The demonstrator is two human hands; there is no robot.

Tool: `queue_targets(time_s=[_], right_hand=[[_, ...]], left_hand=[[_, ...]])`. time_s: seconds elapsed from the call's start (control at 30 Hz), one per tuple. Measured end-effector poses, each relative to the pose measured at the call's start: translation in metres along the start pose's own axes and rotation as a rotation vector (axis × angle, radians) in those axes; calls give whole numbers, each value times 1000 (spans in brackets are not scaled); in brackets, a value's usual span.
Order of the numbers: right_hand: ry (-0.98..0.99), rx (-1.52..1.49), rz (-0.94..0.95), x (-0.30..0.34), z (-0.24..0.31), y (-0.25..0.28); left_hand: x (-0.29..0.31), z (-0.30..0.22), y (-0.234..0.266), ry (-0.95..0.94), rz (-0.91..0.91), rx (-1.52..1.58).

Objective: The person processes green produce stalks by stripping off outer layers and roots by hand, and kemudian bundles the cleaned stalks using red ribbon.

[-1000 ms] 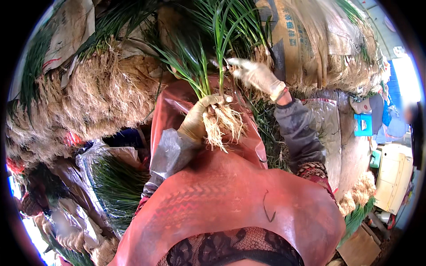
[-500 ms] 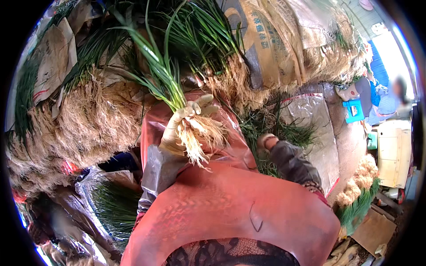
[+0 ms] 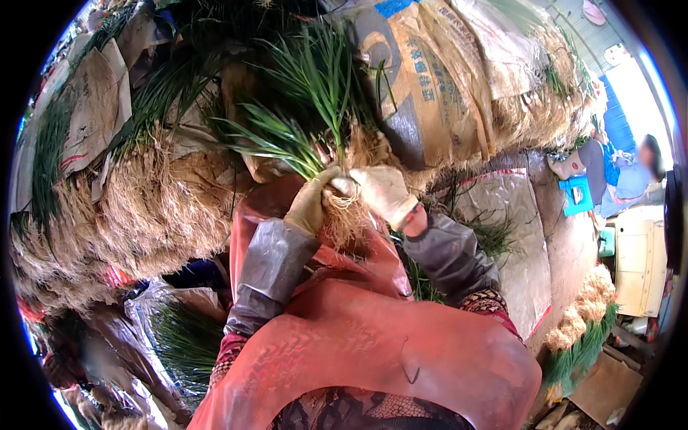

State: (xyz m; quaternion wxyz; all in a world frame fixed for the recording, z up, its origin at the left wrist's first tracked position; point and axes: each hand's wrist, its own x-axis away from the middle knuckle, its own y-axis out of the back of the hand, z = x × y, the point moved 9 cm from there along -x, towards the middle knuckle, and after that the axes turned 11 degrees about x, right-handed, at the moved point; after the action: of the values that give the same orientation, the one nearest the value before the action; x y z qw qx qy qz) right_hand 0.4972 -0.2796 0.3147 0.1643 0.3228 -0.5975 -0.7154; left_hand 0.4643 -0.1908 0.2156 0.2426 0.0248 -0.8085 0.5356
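My left hand [image 3: 308, 204], in a pale glove, is closed around a bunch of scallion-like plants [image 3: 283, 147] in front of my chest. Its green leaves point up and away, and a tangle of pale roots [image 3: 345, 221] hangs below the fingers. My gloved right hand [image 3: 385, 192] is closed at the stem bases, its fingertips meeting those of the left. More green leaves rise just above both hands. Where one handful ends and another begins is hard to tell.
Rooted plants [image 3: 136, 204] are heaped at the left, partly under sacks. A printed sack [image 3: 430, 93] covers more ahead. My red apron [image 3: 373, 322] spreads over my lap. Root bundles [image 3: 580, 304], a blue stool [image 3: 575, 196] and a blurred person [image 3: 634, 172] are at the right.
My right hand has come up from the loose greens at the right to the bunch. The left hand has turned, and the bunch's leaves now lean lower and farther left.
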Motion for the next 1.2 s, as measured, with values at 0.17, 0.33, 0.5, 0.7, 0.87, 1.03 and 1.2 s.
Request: queue_targets(time_s=[0.17,0.33,0.5,0.7,0.87,1.03,1.2], right_hand=[[-295,-554,-145,-22,-55,26],[-93,-1181,781,-8,5,-54],[125,-422,47,-16,11,-13],[29,70,598,12,-67,-76],[-354,70,57,-78,-78,-5],[-391,-218,109,-72,-78,-39],[-212,-466,-88,2,-3,-33]], left_hand=[[29,12,-25,109,-7,-67],[41,12,-22,136,118,181],[63,6,-9,224,161,36],[109,-19,-59,76,454,-12],[83,-33,-36,68,276,34],[55,-33,-12,-63,28,110],[49,-4,-13,29,-31,253]])
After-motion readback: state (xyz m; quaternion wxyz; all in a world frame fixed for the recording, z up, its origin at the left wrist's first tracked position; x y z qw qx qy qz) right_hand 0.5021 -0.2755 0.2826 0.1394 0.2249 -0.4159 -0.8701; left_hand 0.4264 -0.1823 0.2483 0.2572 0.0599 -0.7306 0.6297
